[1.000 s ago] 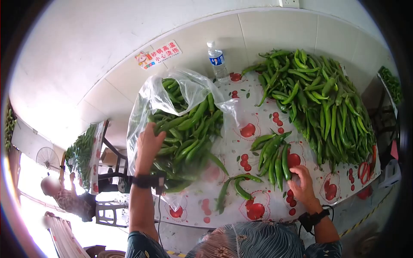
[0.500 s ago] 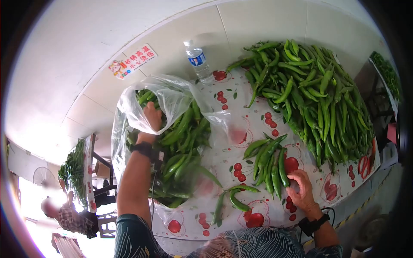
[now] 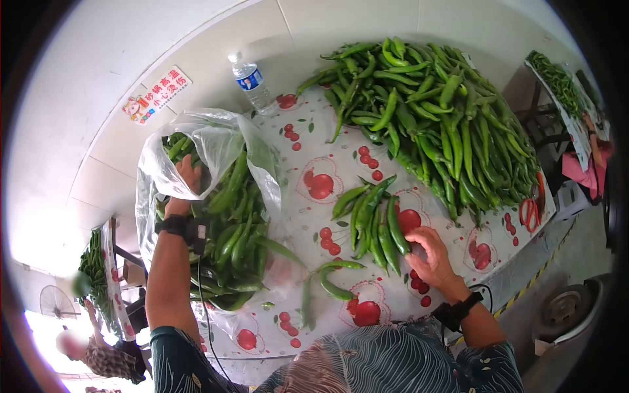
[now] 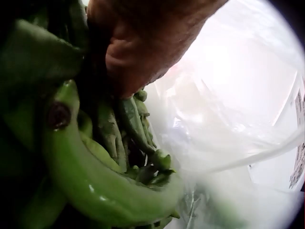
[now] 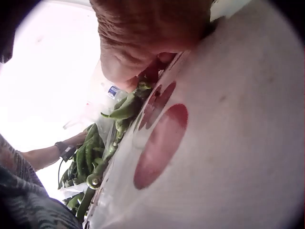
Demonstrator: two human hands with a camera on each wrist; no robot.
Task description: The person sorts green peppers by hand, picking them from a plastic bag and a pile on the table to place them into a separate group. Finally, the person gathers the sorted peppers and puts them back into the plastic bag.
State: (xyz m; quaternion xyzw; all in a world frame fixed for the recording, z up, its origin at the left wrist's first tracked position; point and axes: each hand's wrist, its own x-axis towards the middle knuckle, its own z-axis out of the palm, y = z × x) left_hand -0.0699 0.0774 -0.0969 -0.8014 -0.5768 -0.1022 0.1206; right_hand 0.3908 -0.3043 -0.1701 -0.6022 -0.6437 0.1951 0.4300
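Observation:
Inside a clear plastic bag at the left, my left hand reaches under the film among long green peppers. Up close in the left wrist view, the thumb comes down onto peppers, beside a curved green pepper; the other fingertips are hidden. My right hand rests on the table with loosely bent fingers at the near end of a small bunch of peppers. In the right wrist view its thumb tip is right at a pepper's stem end.
A large heap of green peppers covers the back right of the patterned tablecloth. Red-handled scissors lie at the right edge. A water bottle stands by the wall. Two loose peppers lie in front of the bag.
My left hand has moved from the peppers near the bag's left side to deeper under its film. The right hand stays by the small bunch. The head view has shifted right.

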